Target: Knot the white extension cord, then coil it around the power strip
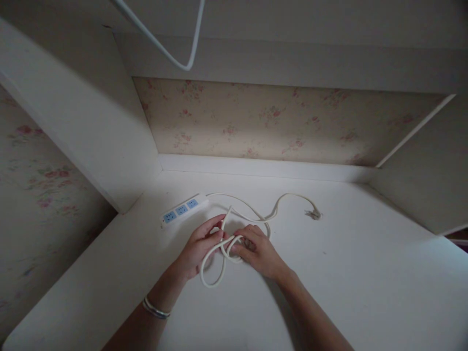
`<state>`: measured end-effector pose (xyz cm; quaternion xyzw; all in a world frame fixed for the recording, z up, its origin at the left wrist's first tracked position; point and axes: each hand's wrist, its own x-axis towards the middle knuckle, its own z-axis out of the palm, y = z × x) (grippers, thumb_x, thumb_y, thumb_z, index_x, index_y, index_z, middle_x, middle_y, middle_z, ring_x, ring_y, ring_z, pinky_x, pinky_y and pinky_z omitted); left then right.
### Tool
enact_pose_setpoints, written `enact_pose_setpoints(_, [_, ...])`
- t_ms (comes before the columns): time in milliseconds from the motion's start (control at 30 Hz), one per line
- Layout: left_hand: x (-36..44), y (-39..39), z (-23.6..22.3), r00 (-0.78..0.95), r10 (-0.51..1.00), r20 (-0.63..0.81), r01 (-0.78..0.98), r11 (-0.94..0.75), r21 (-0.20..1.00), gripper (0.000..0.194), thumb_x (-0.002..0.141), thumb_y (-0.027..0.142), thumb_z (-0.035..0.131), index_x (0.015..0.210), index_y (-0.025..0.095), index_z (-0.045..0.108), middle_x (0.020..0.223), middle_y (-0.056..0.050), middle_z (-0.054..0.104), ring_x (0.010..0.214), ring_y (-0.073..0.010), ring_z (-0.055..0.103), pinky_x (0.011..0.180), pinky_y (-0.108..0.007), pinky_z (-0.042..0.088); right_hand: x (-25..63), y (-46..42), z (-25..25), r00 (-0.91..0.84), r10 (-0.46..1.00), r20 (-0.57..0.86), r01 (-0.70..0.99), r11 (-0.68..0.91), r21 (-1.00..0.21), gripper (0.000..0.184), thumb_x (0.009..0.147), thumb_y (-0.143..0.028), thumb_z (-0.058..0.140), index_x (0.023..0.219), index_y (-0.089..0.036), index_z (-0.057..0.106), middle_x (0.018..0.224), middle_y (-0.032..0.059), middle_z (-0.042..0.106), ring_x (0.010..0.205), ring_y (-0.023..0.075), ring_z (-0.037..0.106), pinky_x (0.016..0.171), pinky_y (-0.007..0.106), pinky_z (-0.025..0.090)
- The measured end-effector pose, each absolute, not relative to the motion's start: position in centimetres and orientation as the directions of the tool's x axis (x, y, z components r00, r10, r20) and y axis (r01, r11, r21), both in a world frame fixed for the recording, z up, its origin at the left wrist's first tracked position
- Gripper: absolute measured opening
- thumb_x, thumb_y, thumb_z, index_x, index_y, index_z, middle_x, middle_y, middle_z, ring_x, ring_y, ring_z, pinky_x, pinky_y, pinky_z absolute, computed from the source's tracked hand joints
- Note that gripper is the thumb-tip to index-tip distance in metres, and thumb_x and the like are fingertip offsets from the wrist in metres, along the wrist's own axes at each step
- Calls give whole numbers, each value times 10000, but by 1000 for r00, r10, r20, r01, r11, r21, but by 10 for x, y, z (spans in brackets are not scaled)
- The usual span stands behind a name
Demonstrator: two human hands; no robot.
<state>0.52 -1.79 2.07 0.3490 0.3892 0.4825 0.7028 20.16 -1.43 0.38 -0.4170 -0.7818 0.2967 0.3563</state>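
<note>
A white power strip point(182, 210) with blue socket faces lies at an angle on the white desktop. Its cream power cord point(212, 284) runs from the strip's right end and is bunched in loops between my hands. My left hand point(200, 247), with bracelets at the wrist, has its fingers closed around part of the cord. On the other side my right hand point(259, 249) pinches the crossing loops, its fingertips partly hidden. Farther back to the right, the cord's plug point(313, 214) rests on the desktop with its prongs showing.
The desktop point(351, 273) meets a flower-patterned wall point(252, 122) at the back. White panels stand at the left point(84, 107) and right point(424, 170). Overhead, a shelf underside point(292, 58) spans the top, and a white bent cable point(186, 67) hangs down.
</note>
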Motion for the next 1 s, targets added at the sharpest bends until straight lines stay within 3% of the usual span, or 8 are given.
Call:
enact_pose_setpoints(133, [6, -14, 14, 200, 969, -144, -339, 206, 918, 448, 729, 324, 734, 1141, 213, 596, 867, -19, 623, 690, -138, 626, 627, -246, 509, 200, -16, 3, -374, 869, 324, 335, 452, -827, 222, 797, -393, 684, 910, -209, 633, 1026, 56, 568, 967, 184, 537, 854, 308, 436])
enact_pose_setpoints(333, [6, -11, 10, 117, 984, -138, -281, 166, 945, 388, 694, 355, 761, 1004, 184, 601, 820, 17, 595, 634, -107, 609, 579, -214, 505, 191, -21, 8, -455, 866, 209, 207, 331, -921, 288, 862, -421, 598, 1067, -219, 616, 924, 27, 589, 822, 150, 550, 730, 268, 445])
enact_pose_setpoints(500, [9, -12, 13, 111, 976, -185, -315, 211, 925, 321, 706, 385, 747, 905, 176, 608, 782, 24, 611, 607, -106, 609, 586, -226, 509, 186, -22, 12, -417, 869, 267, 217, 381, -899, 260, 897, -410, 551, 838, -199, 690, 845, 36, 571, 801, 145, 547, 710, 260, 437])
enact_pose_setpoints(633, [7, -9, 15, 9, 987, -158, -407, 148, 901, 287, 760, 431, 685, 815, 157, 617, 794, 1, 631, 720, -138, 637, 711, -271, 527, 188, -18, 5, -266, 905, 333, 251, 398, -882, 222, 890, -377, 563, 844, -196, 684, 890, 50, 583, 786, 143, 553, 665, 250, 441])
enact_pose_setpoints(700, [7, -9, 15, -22, 993, -116, -431, 95, 897, 283, 760, 420, 689, 865, 163, 634, 883, -17, 646, 822, -162, 641, 793, -308, 520, 190, -15, 2, -132, 918, 375, 283, 397, -873, 218, 892, -372, 555, 844, -197, 675, 908, 56, 588, 797, 148, 556, 679, 254, 447])
enact_pose_setpoints(833, [16, -15, 13, 165, 982, -90, -285, 134, 949, 361, 743, 350, 728, 1056, 187, 649, 1072, -70, 658, 1007, -219, 607, 887, -331, 471, 191, -11, -1, 85, 917, 391, 304, 349, -886, 226, 893, -391, 546, 833, -204, 657, 905, 53, 602, 857, 169, 569, 751, 277, 455])
enact_pose_setpoints(933, [26, -21, 10, 319, 945, -68, -222, 145, 964, 360, 785, 356, 692, 1098, 180, 658, 1089, -92, 668, 1028, -234, 596, 910, -332, 447, 184, -12, -4, 70, 958, 278, 197, 260, -945, 252, 896, -427, 525, 869, -208, 646, 886, 45, 622, 844, 176, 593, 740, 284, 472])
enact_pose_setpoints(1000, [29, -22, 6, 292, 955, -53, -250, 130, 960, 340, 823, 387, 646, 1088, 175, 663, 1066, -92, 676, 988, -223, 605, 900, -336, 450, 181, -12, -6, 13, 980, 199, 135, 195, -971, 287, 903, -450, 498, 931, -209, 650, 877, 43, 645, 832, 180, 606, 733, 291, 480])
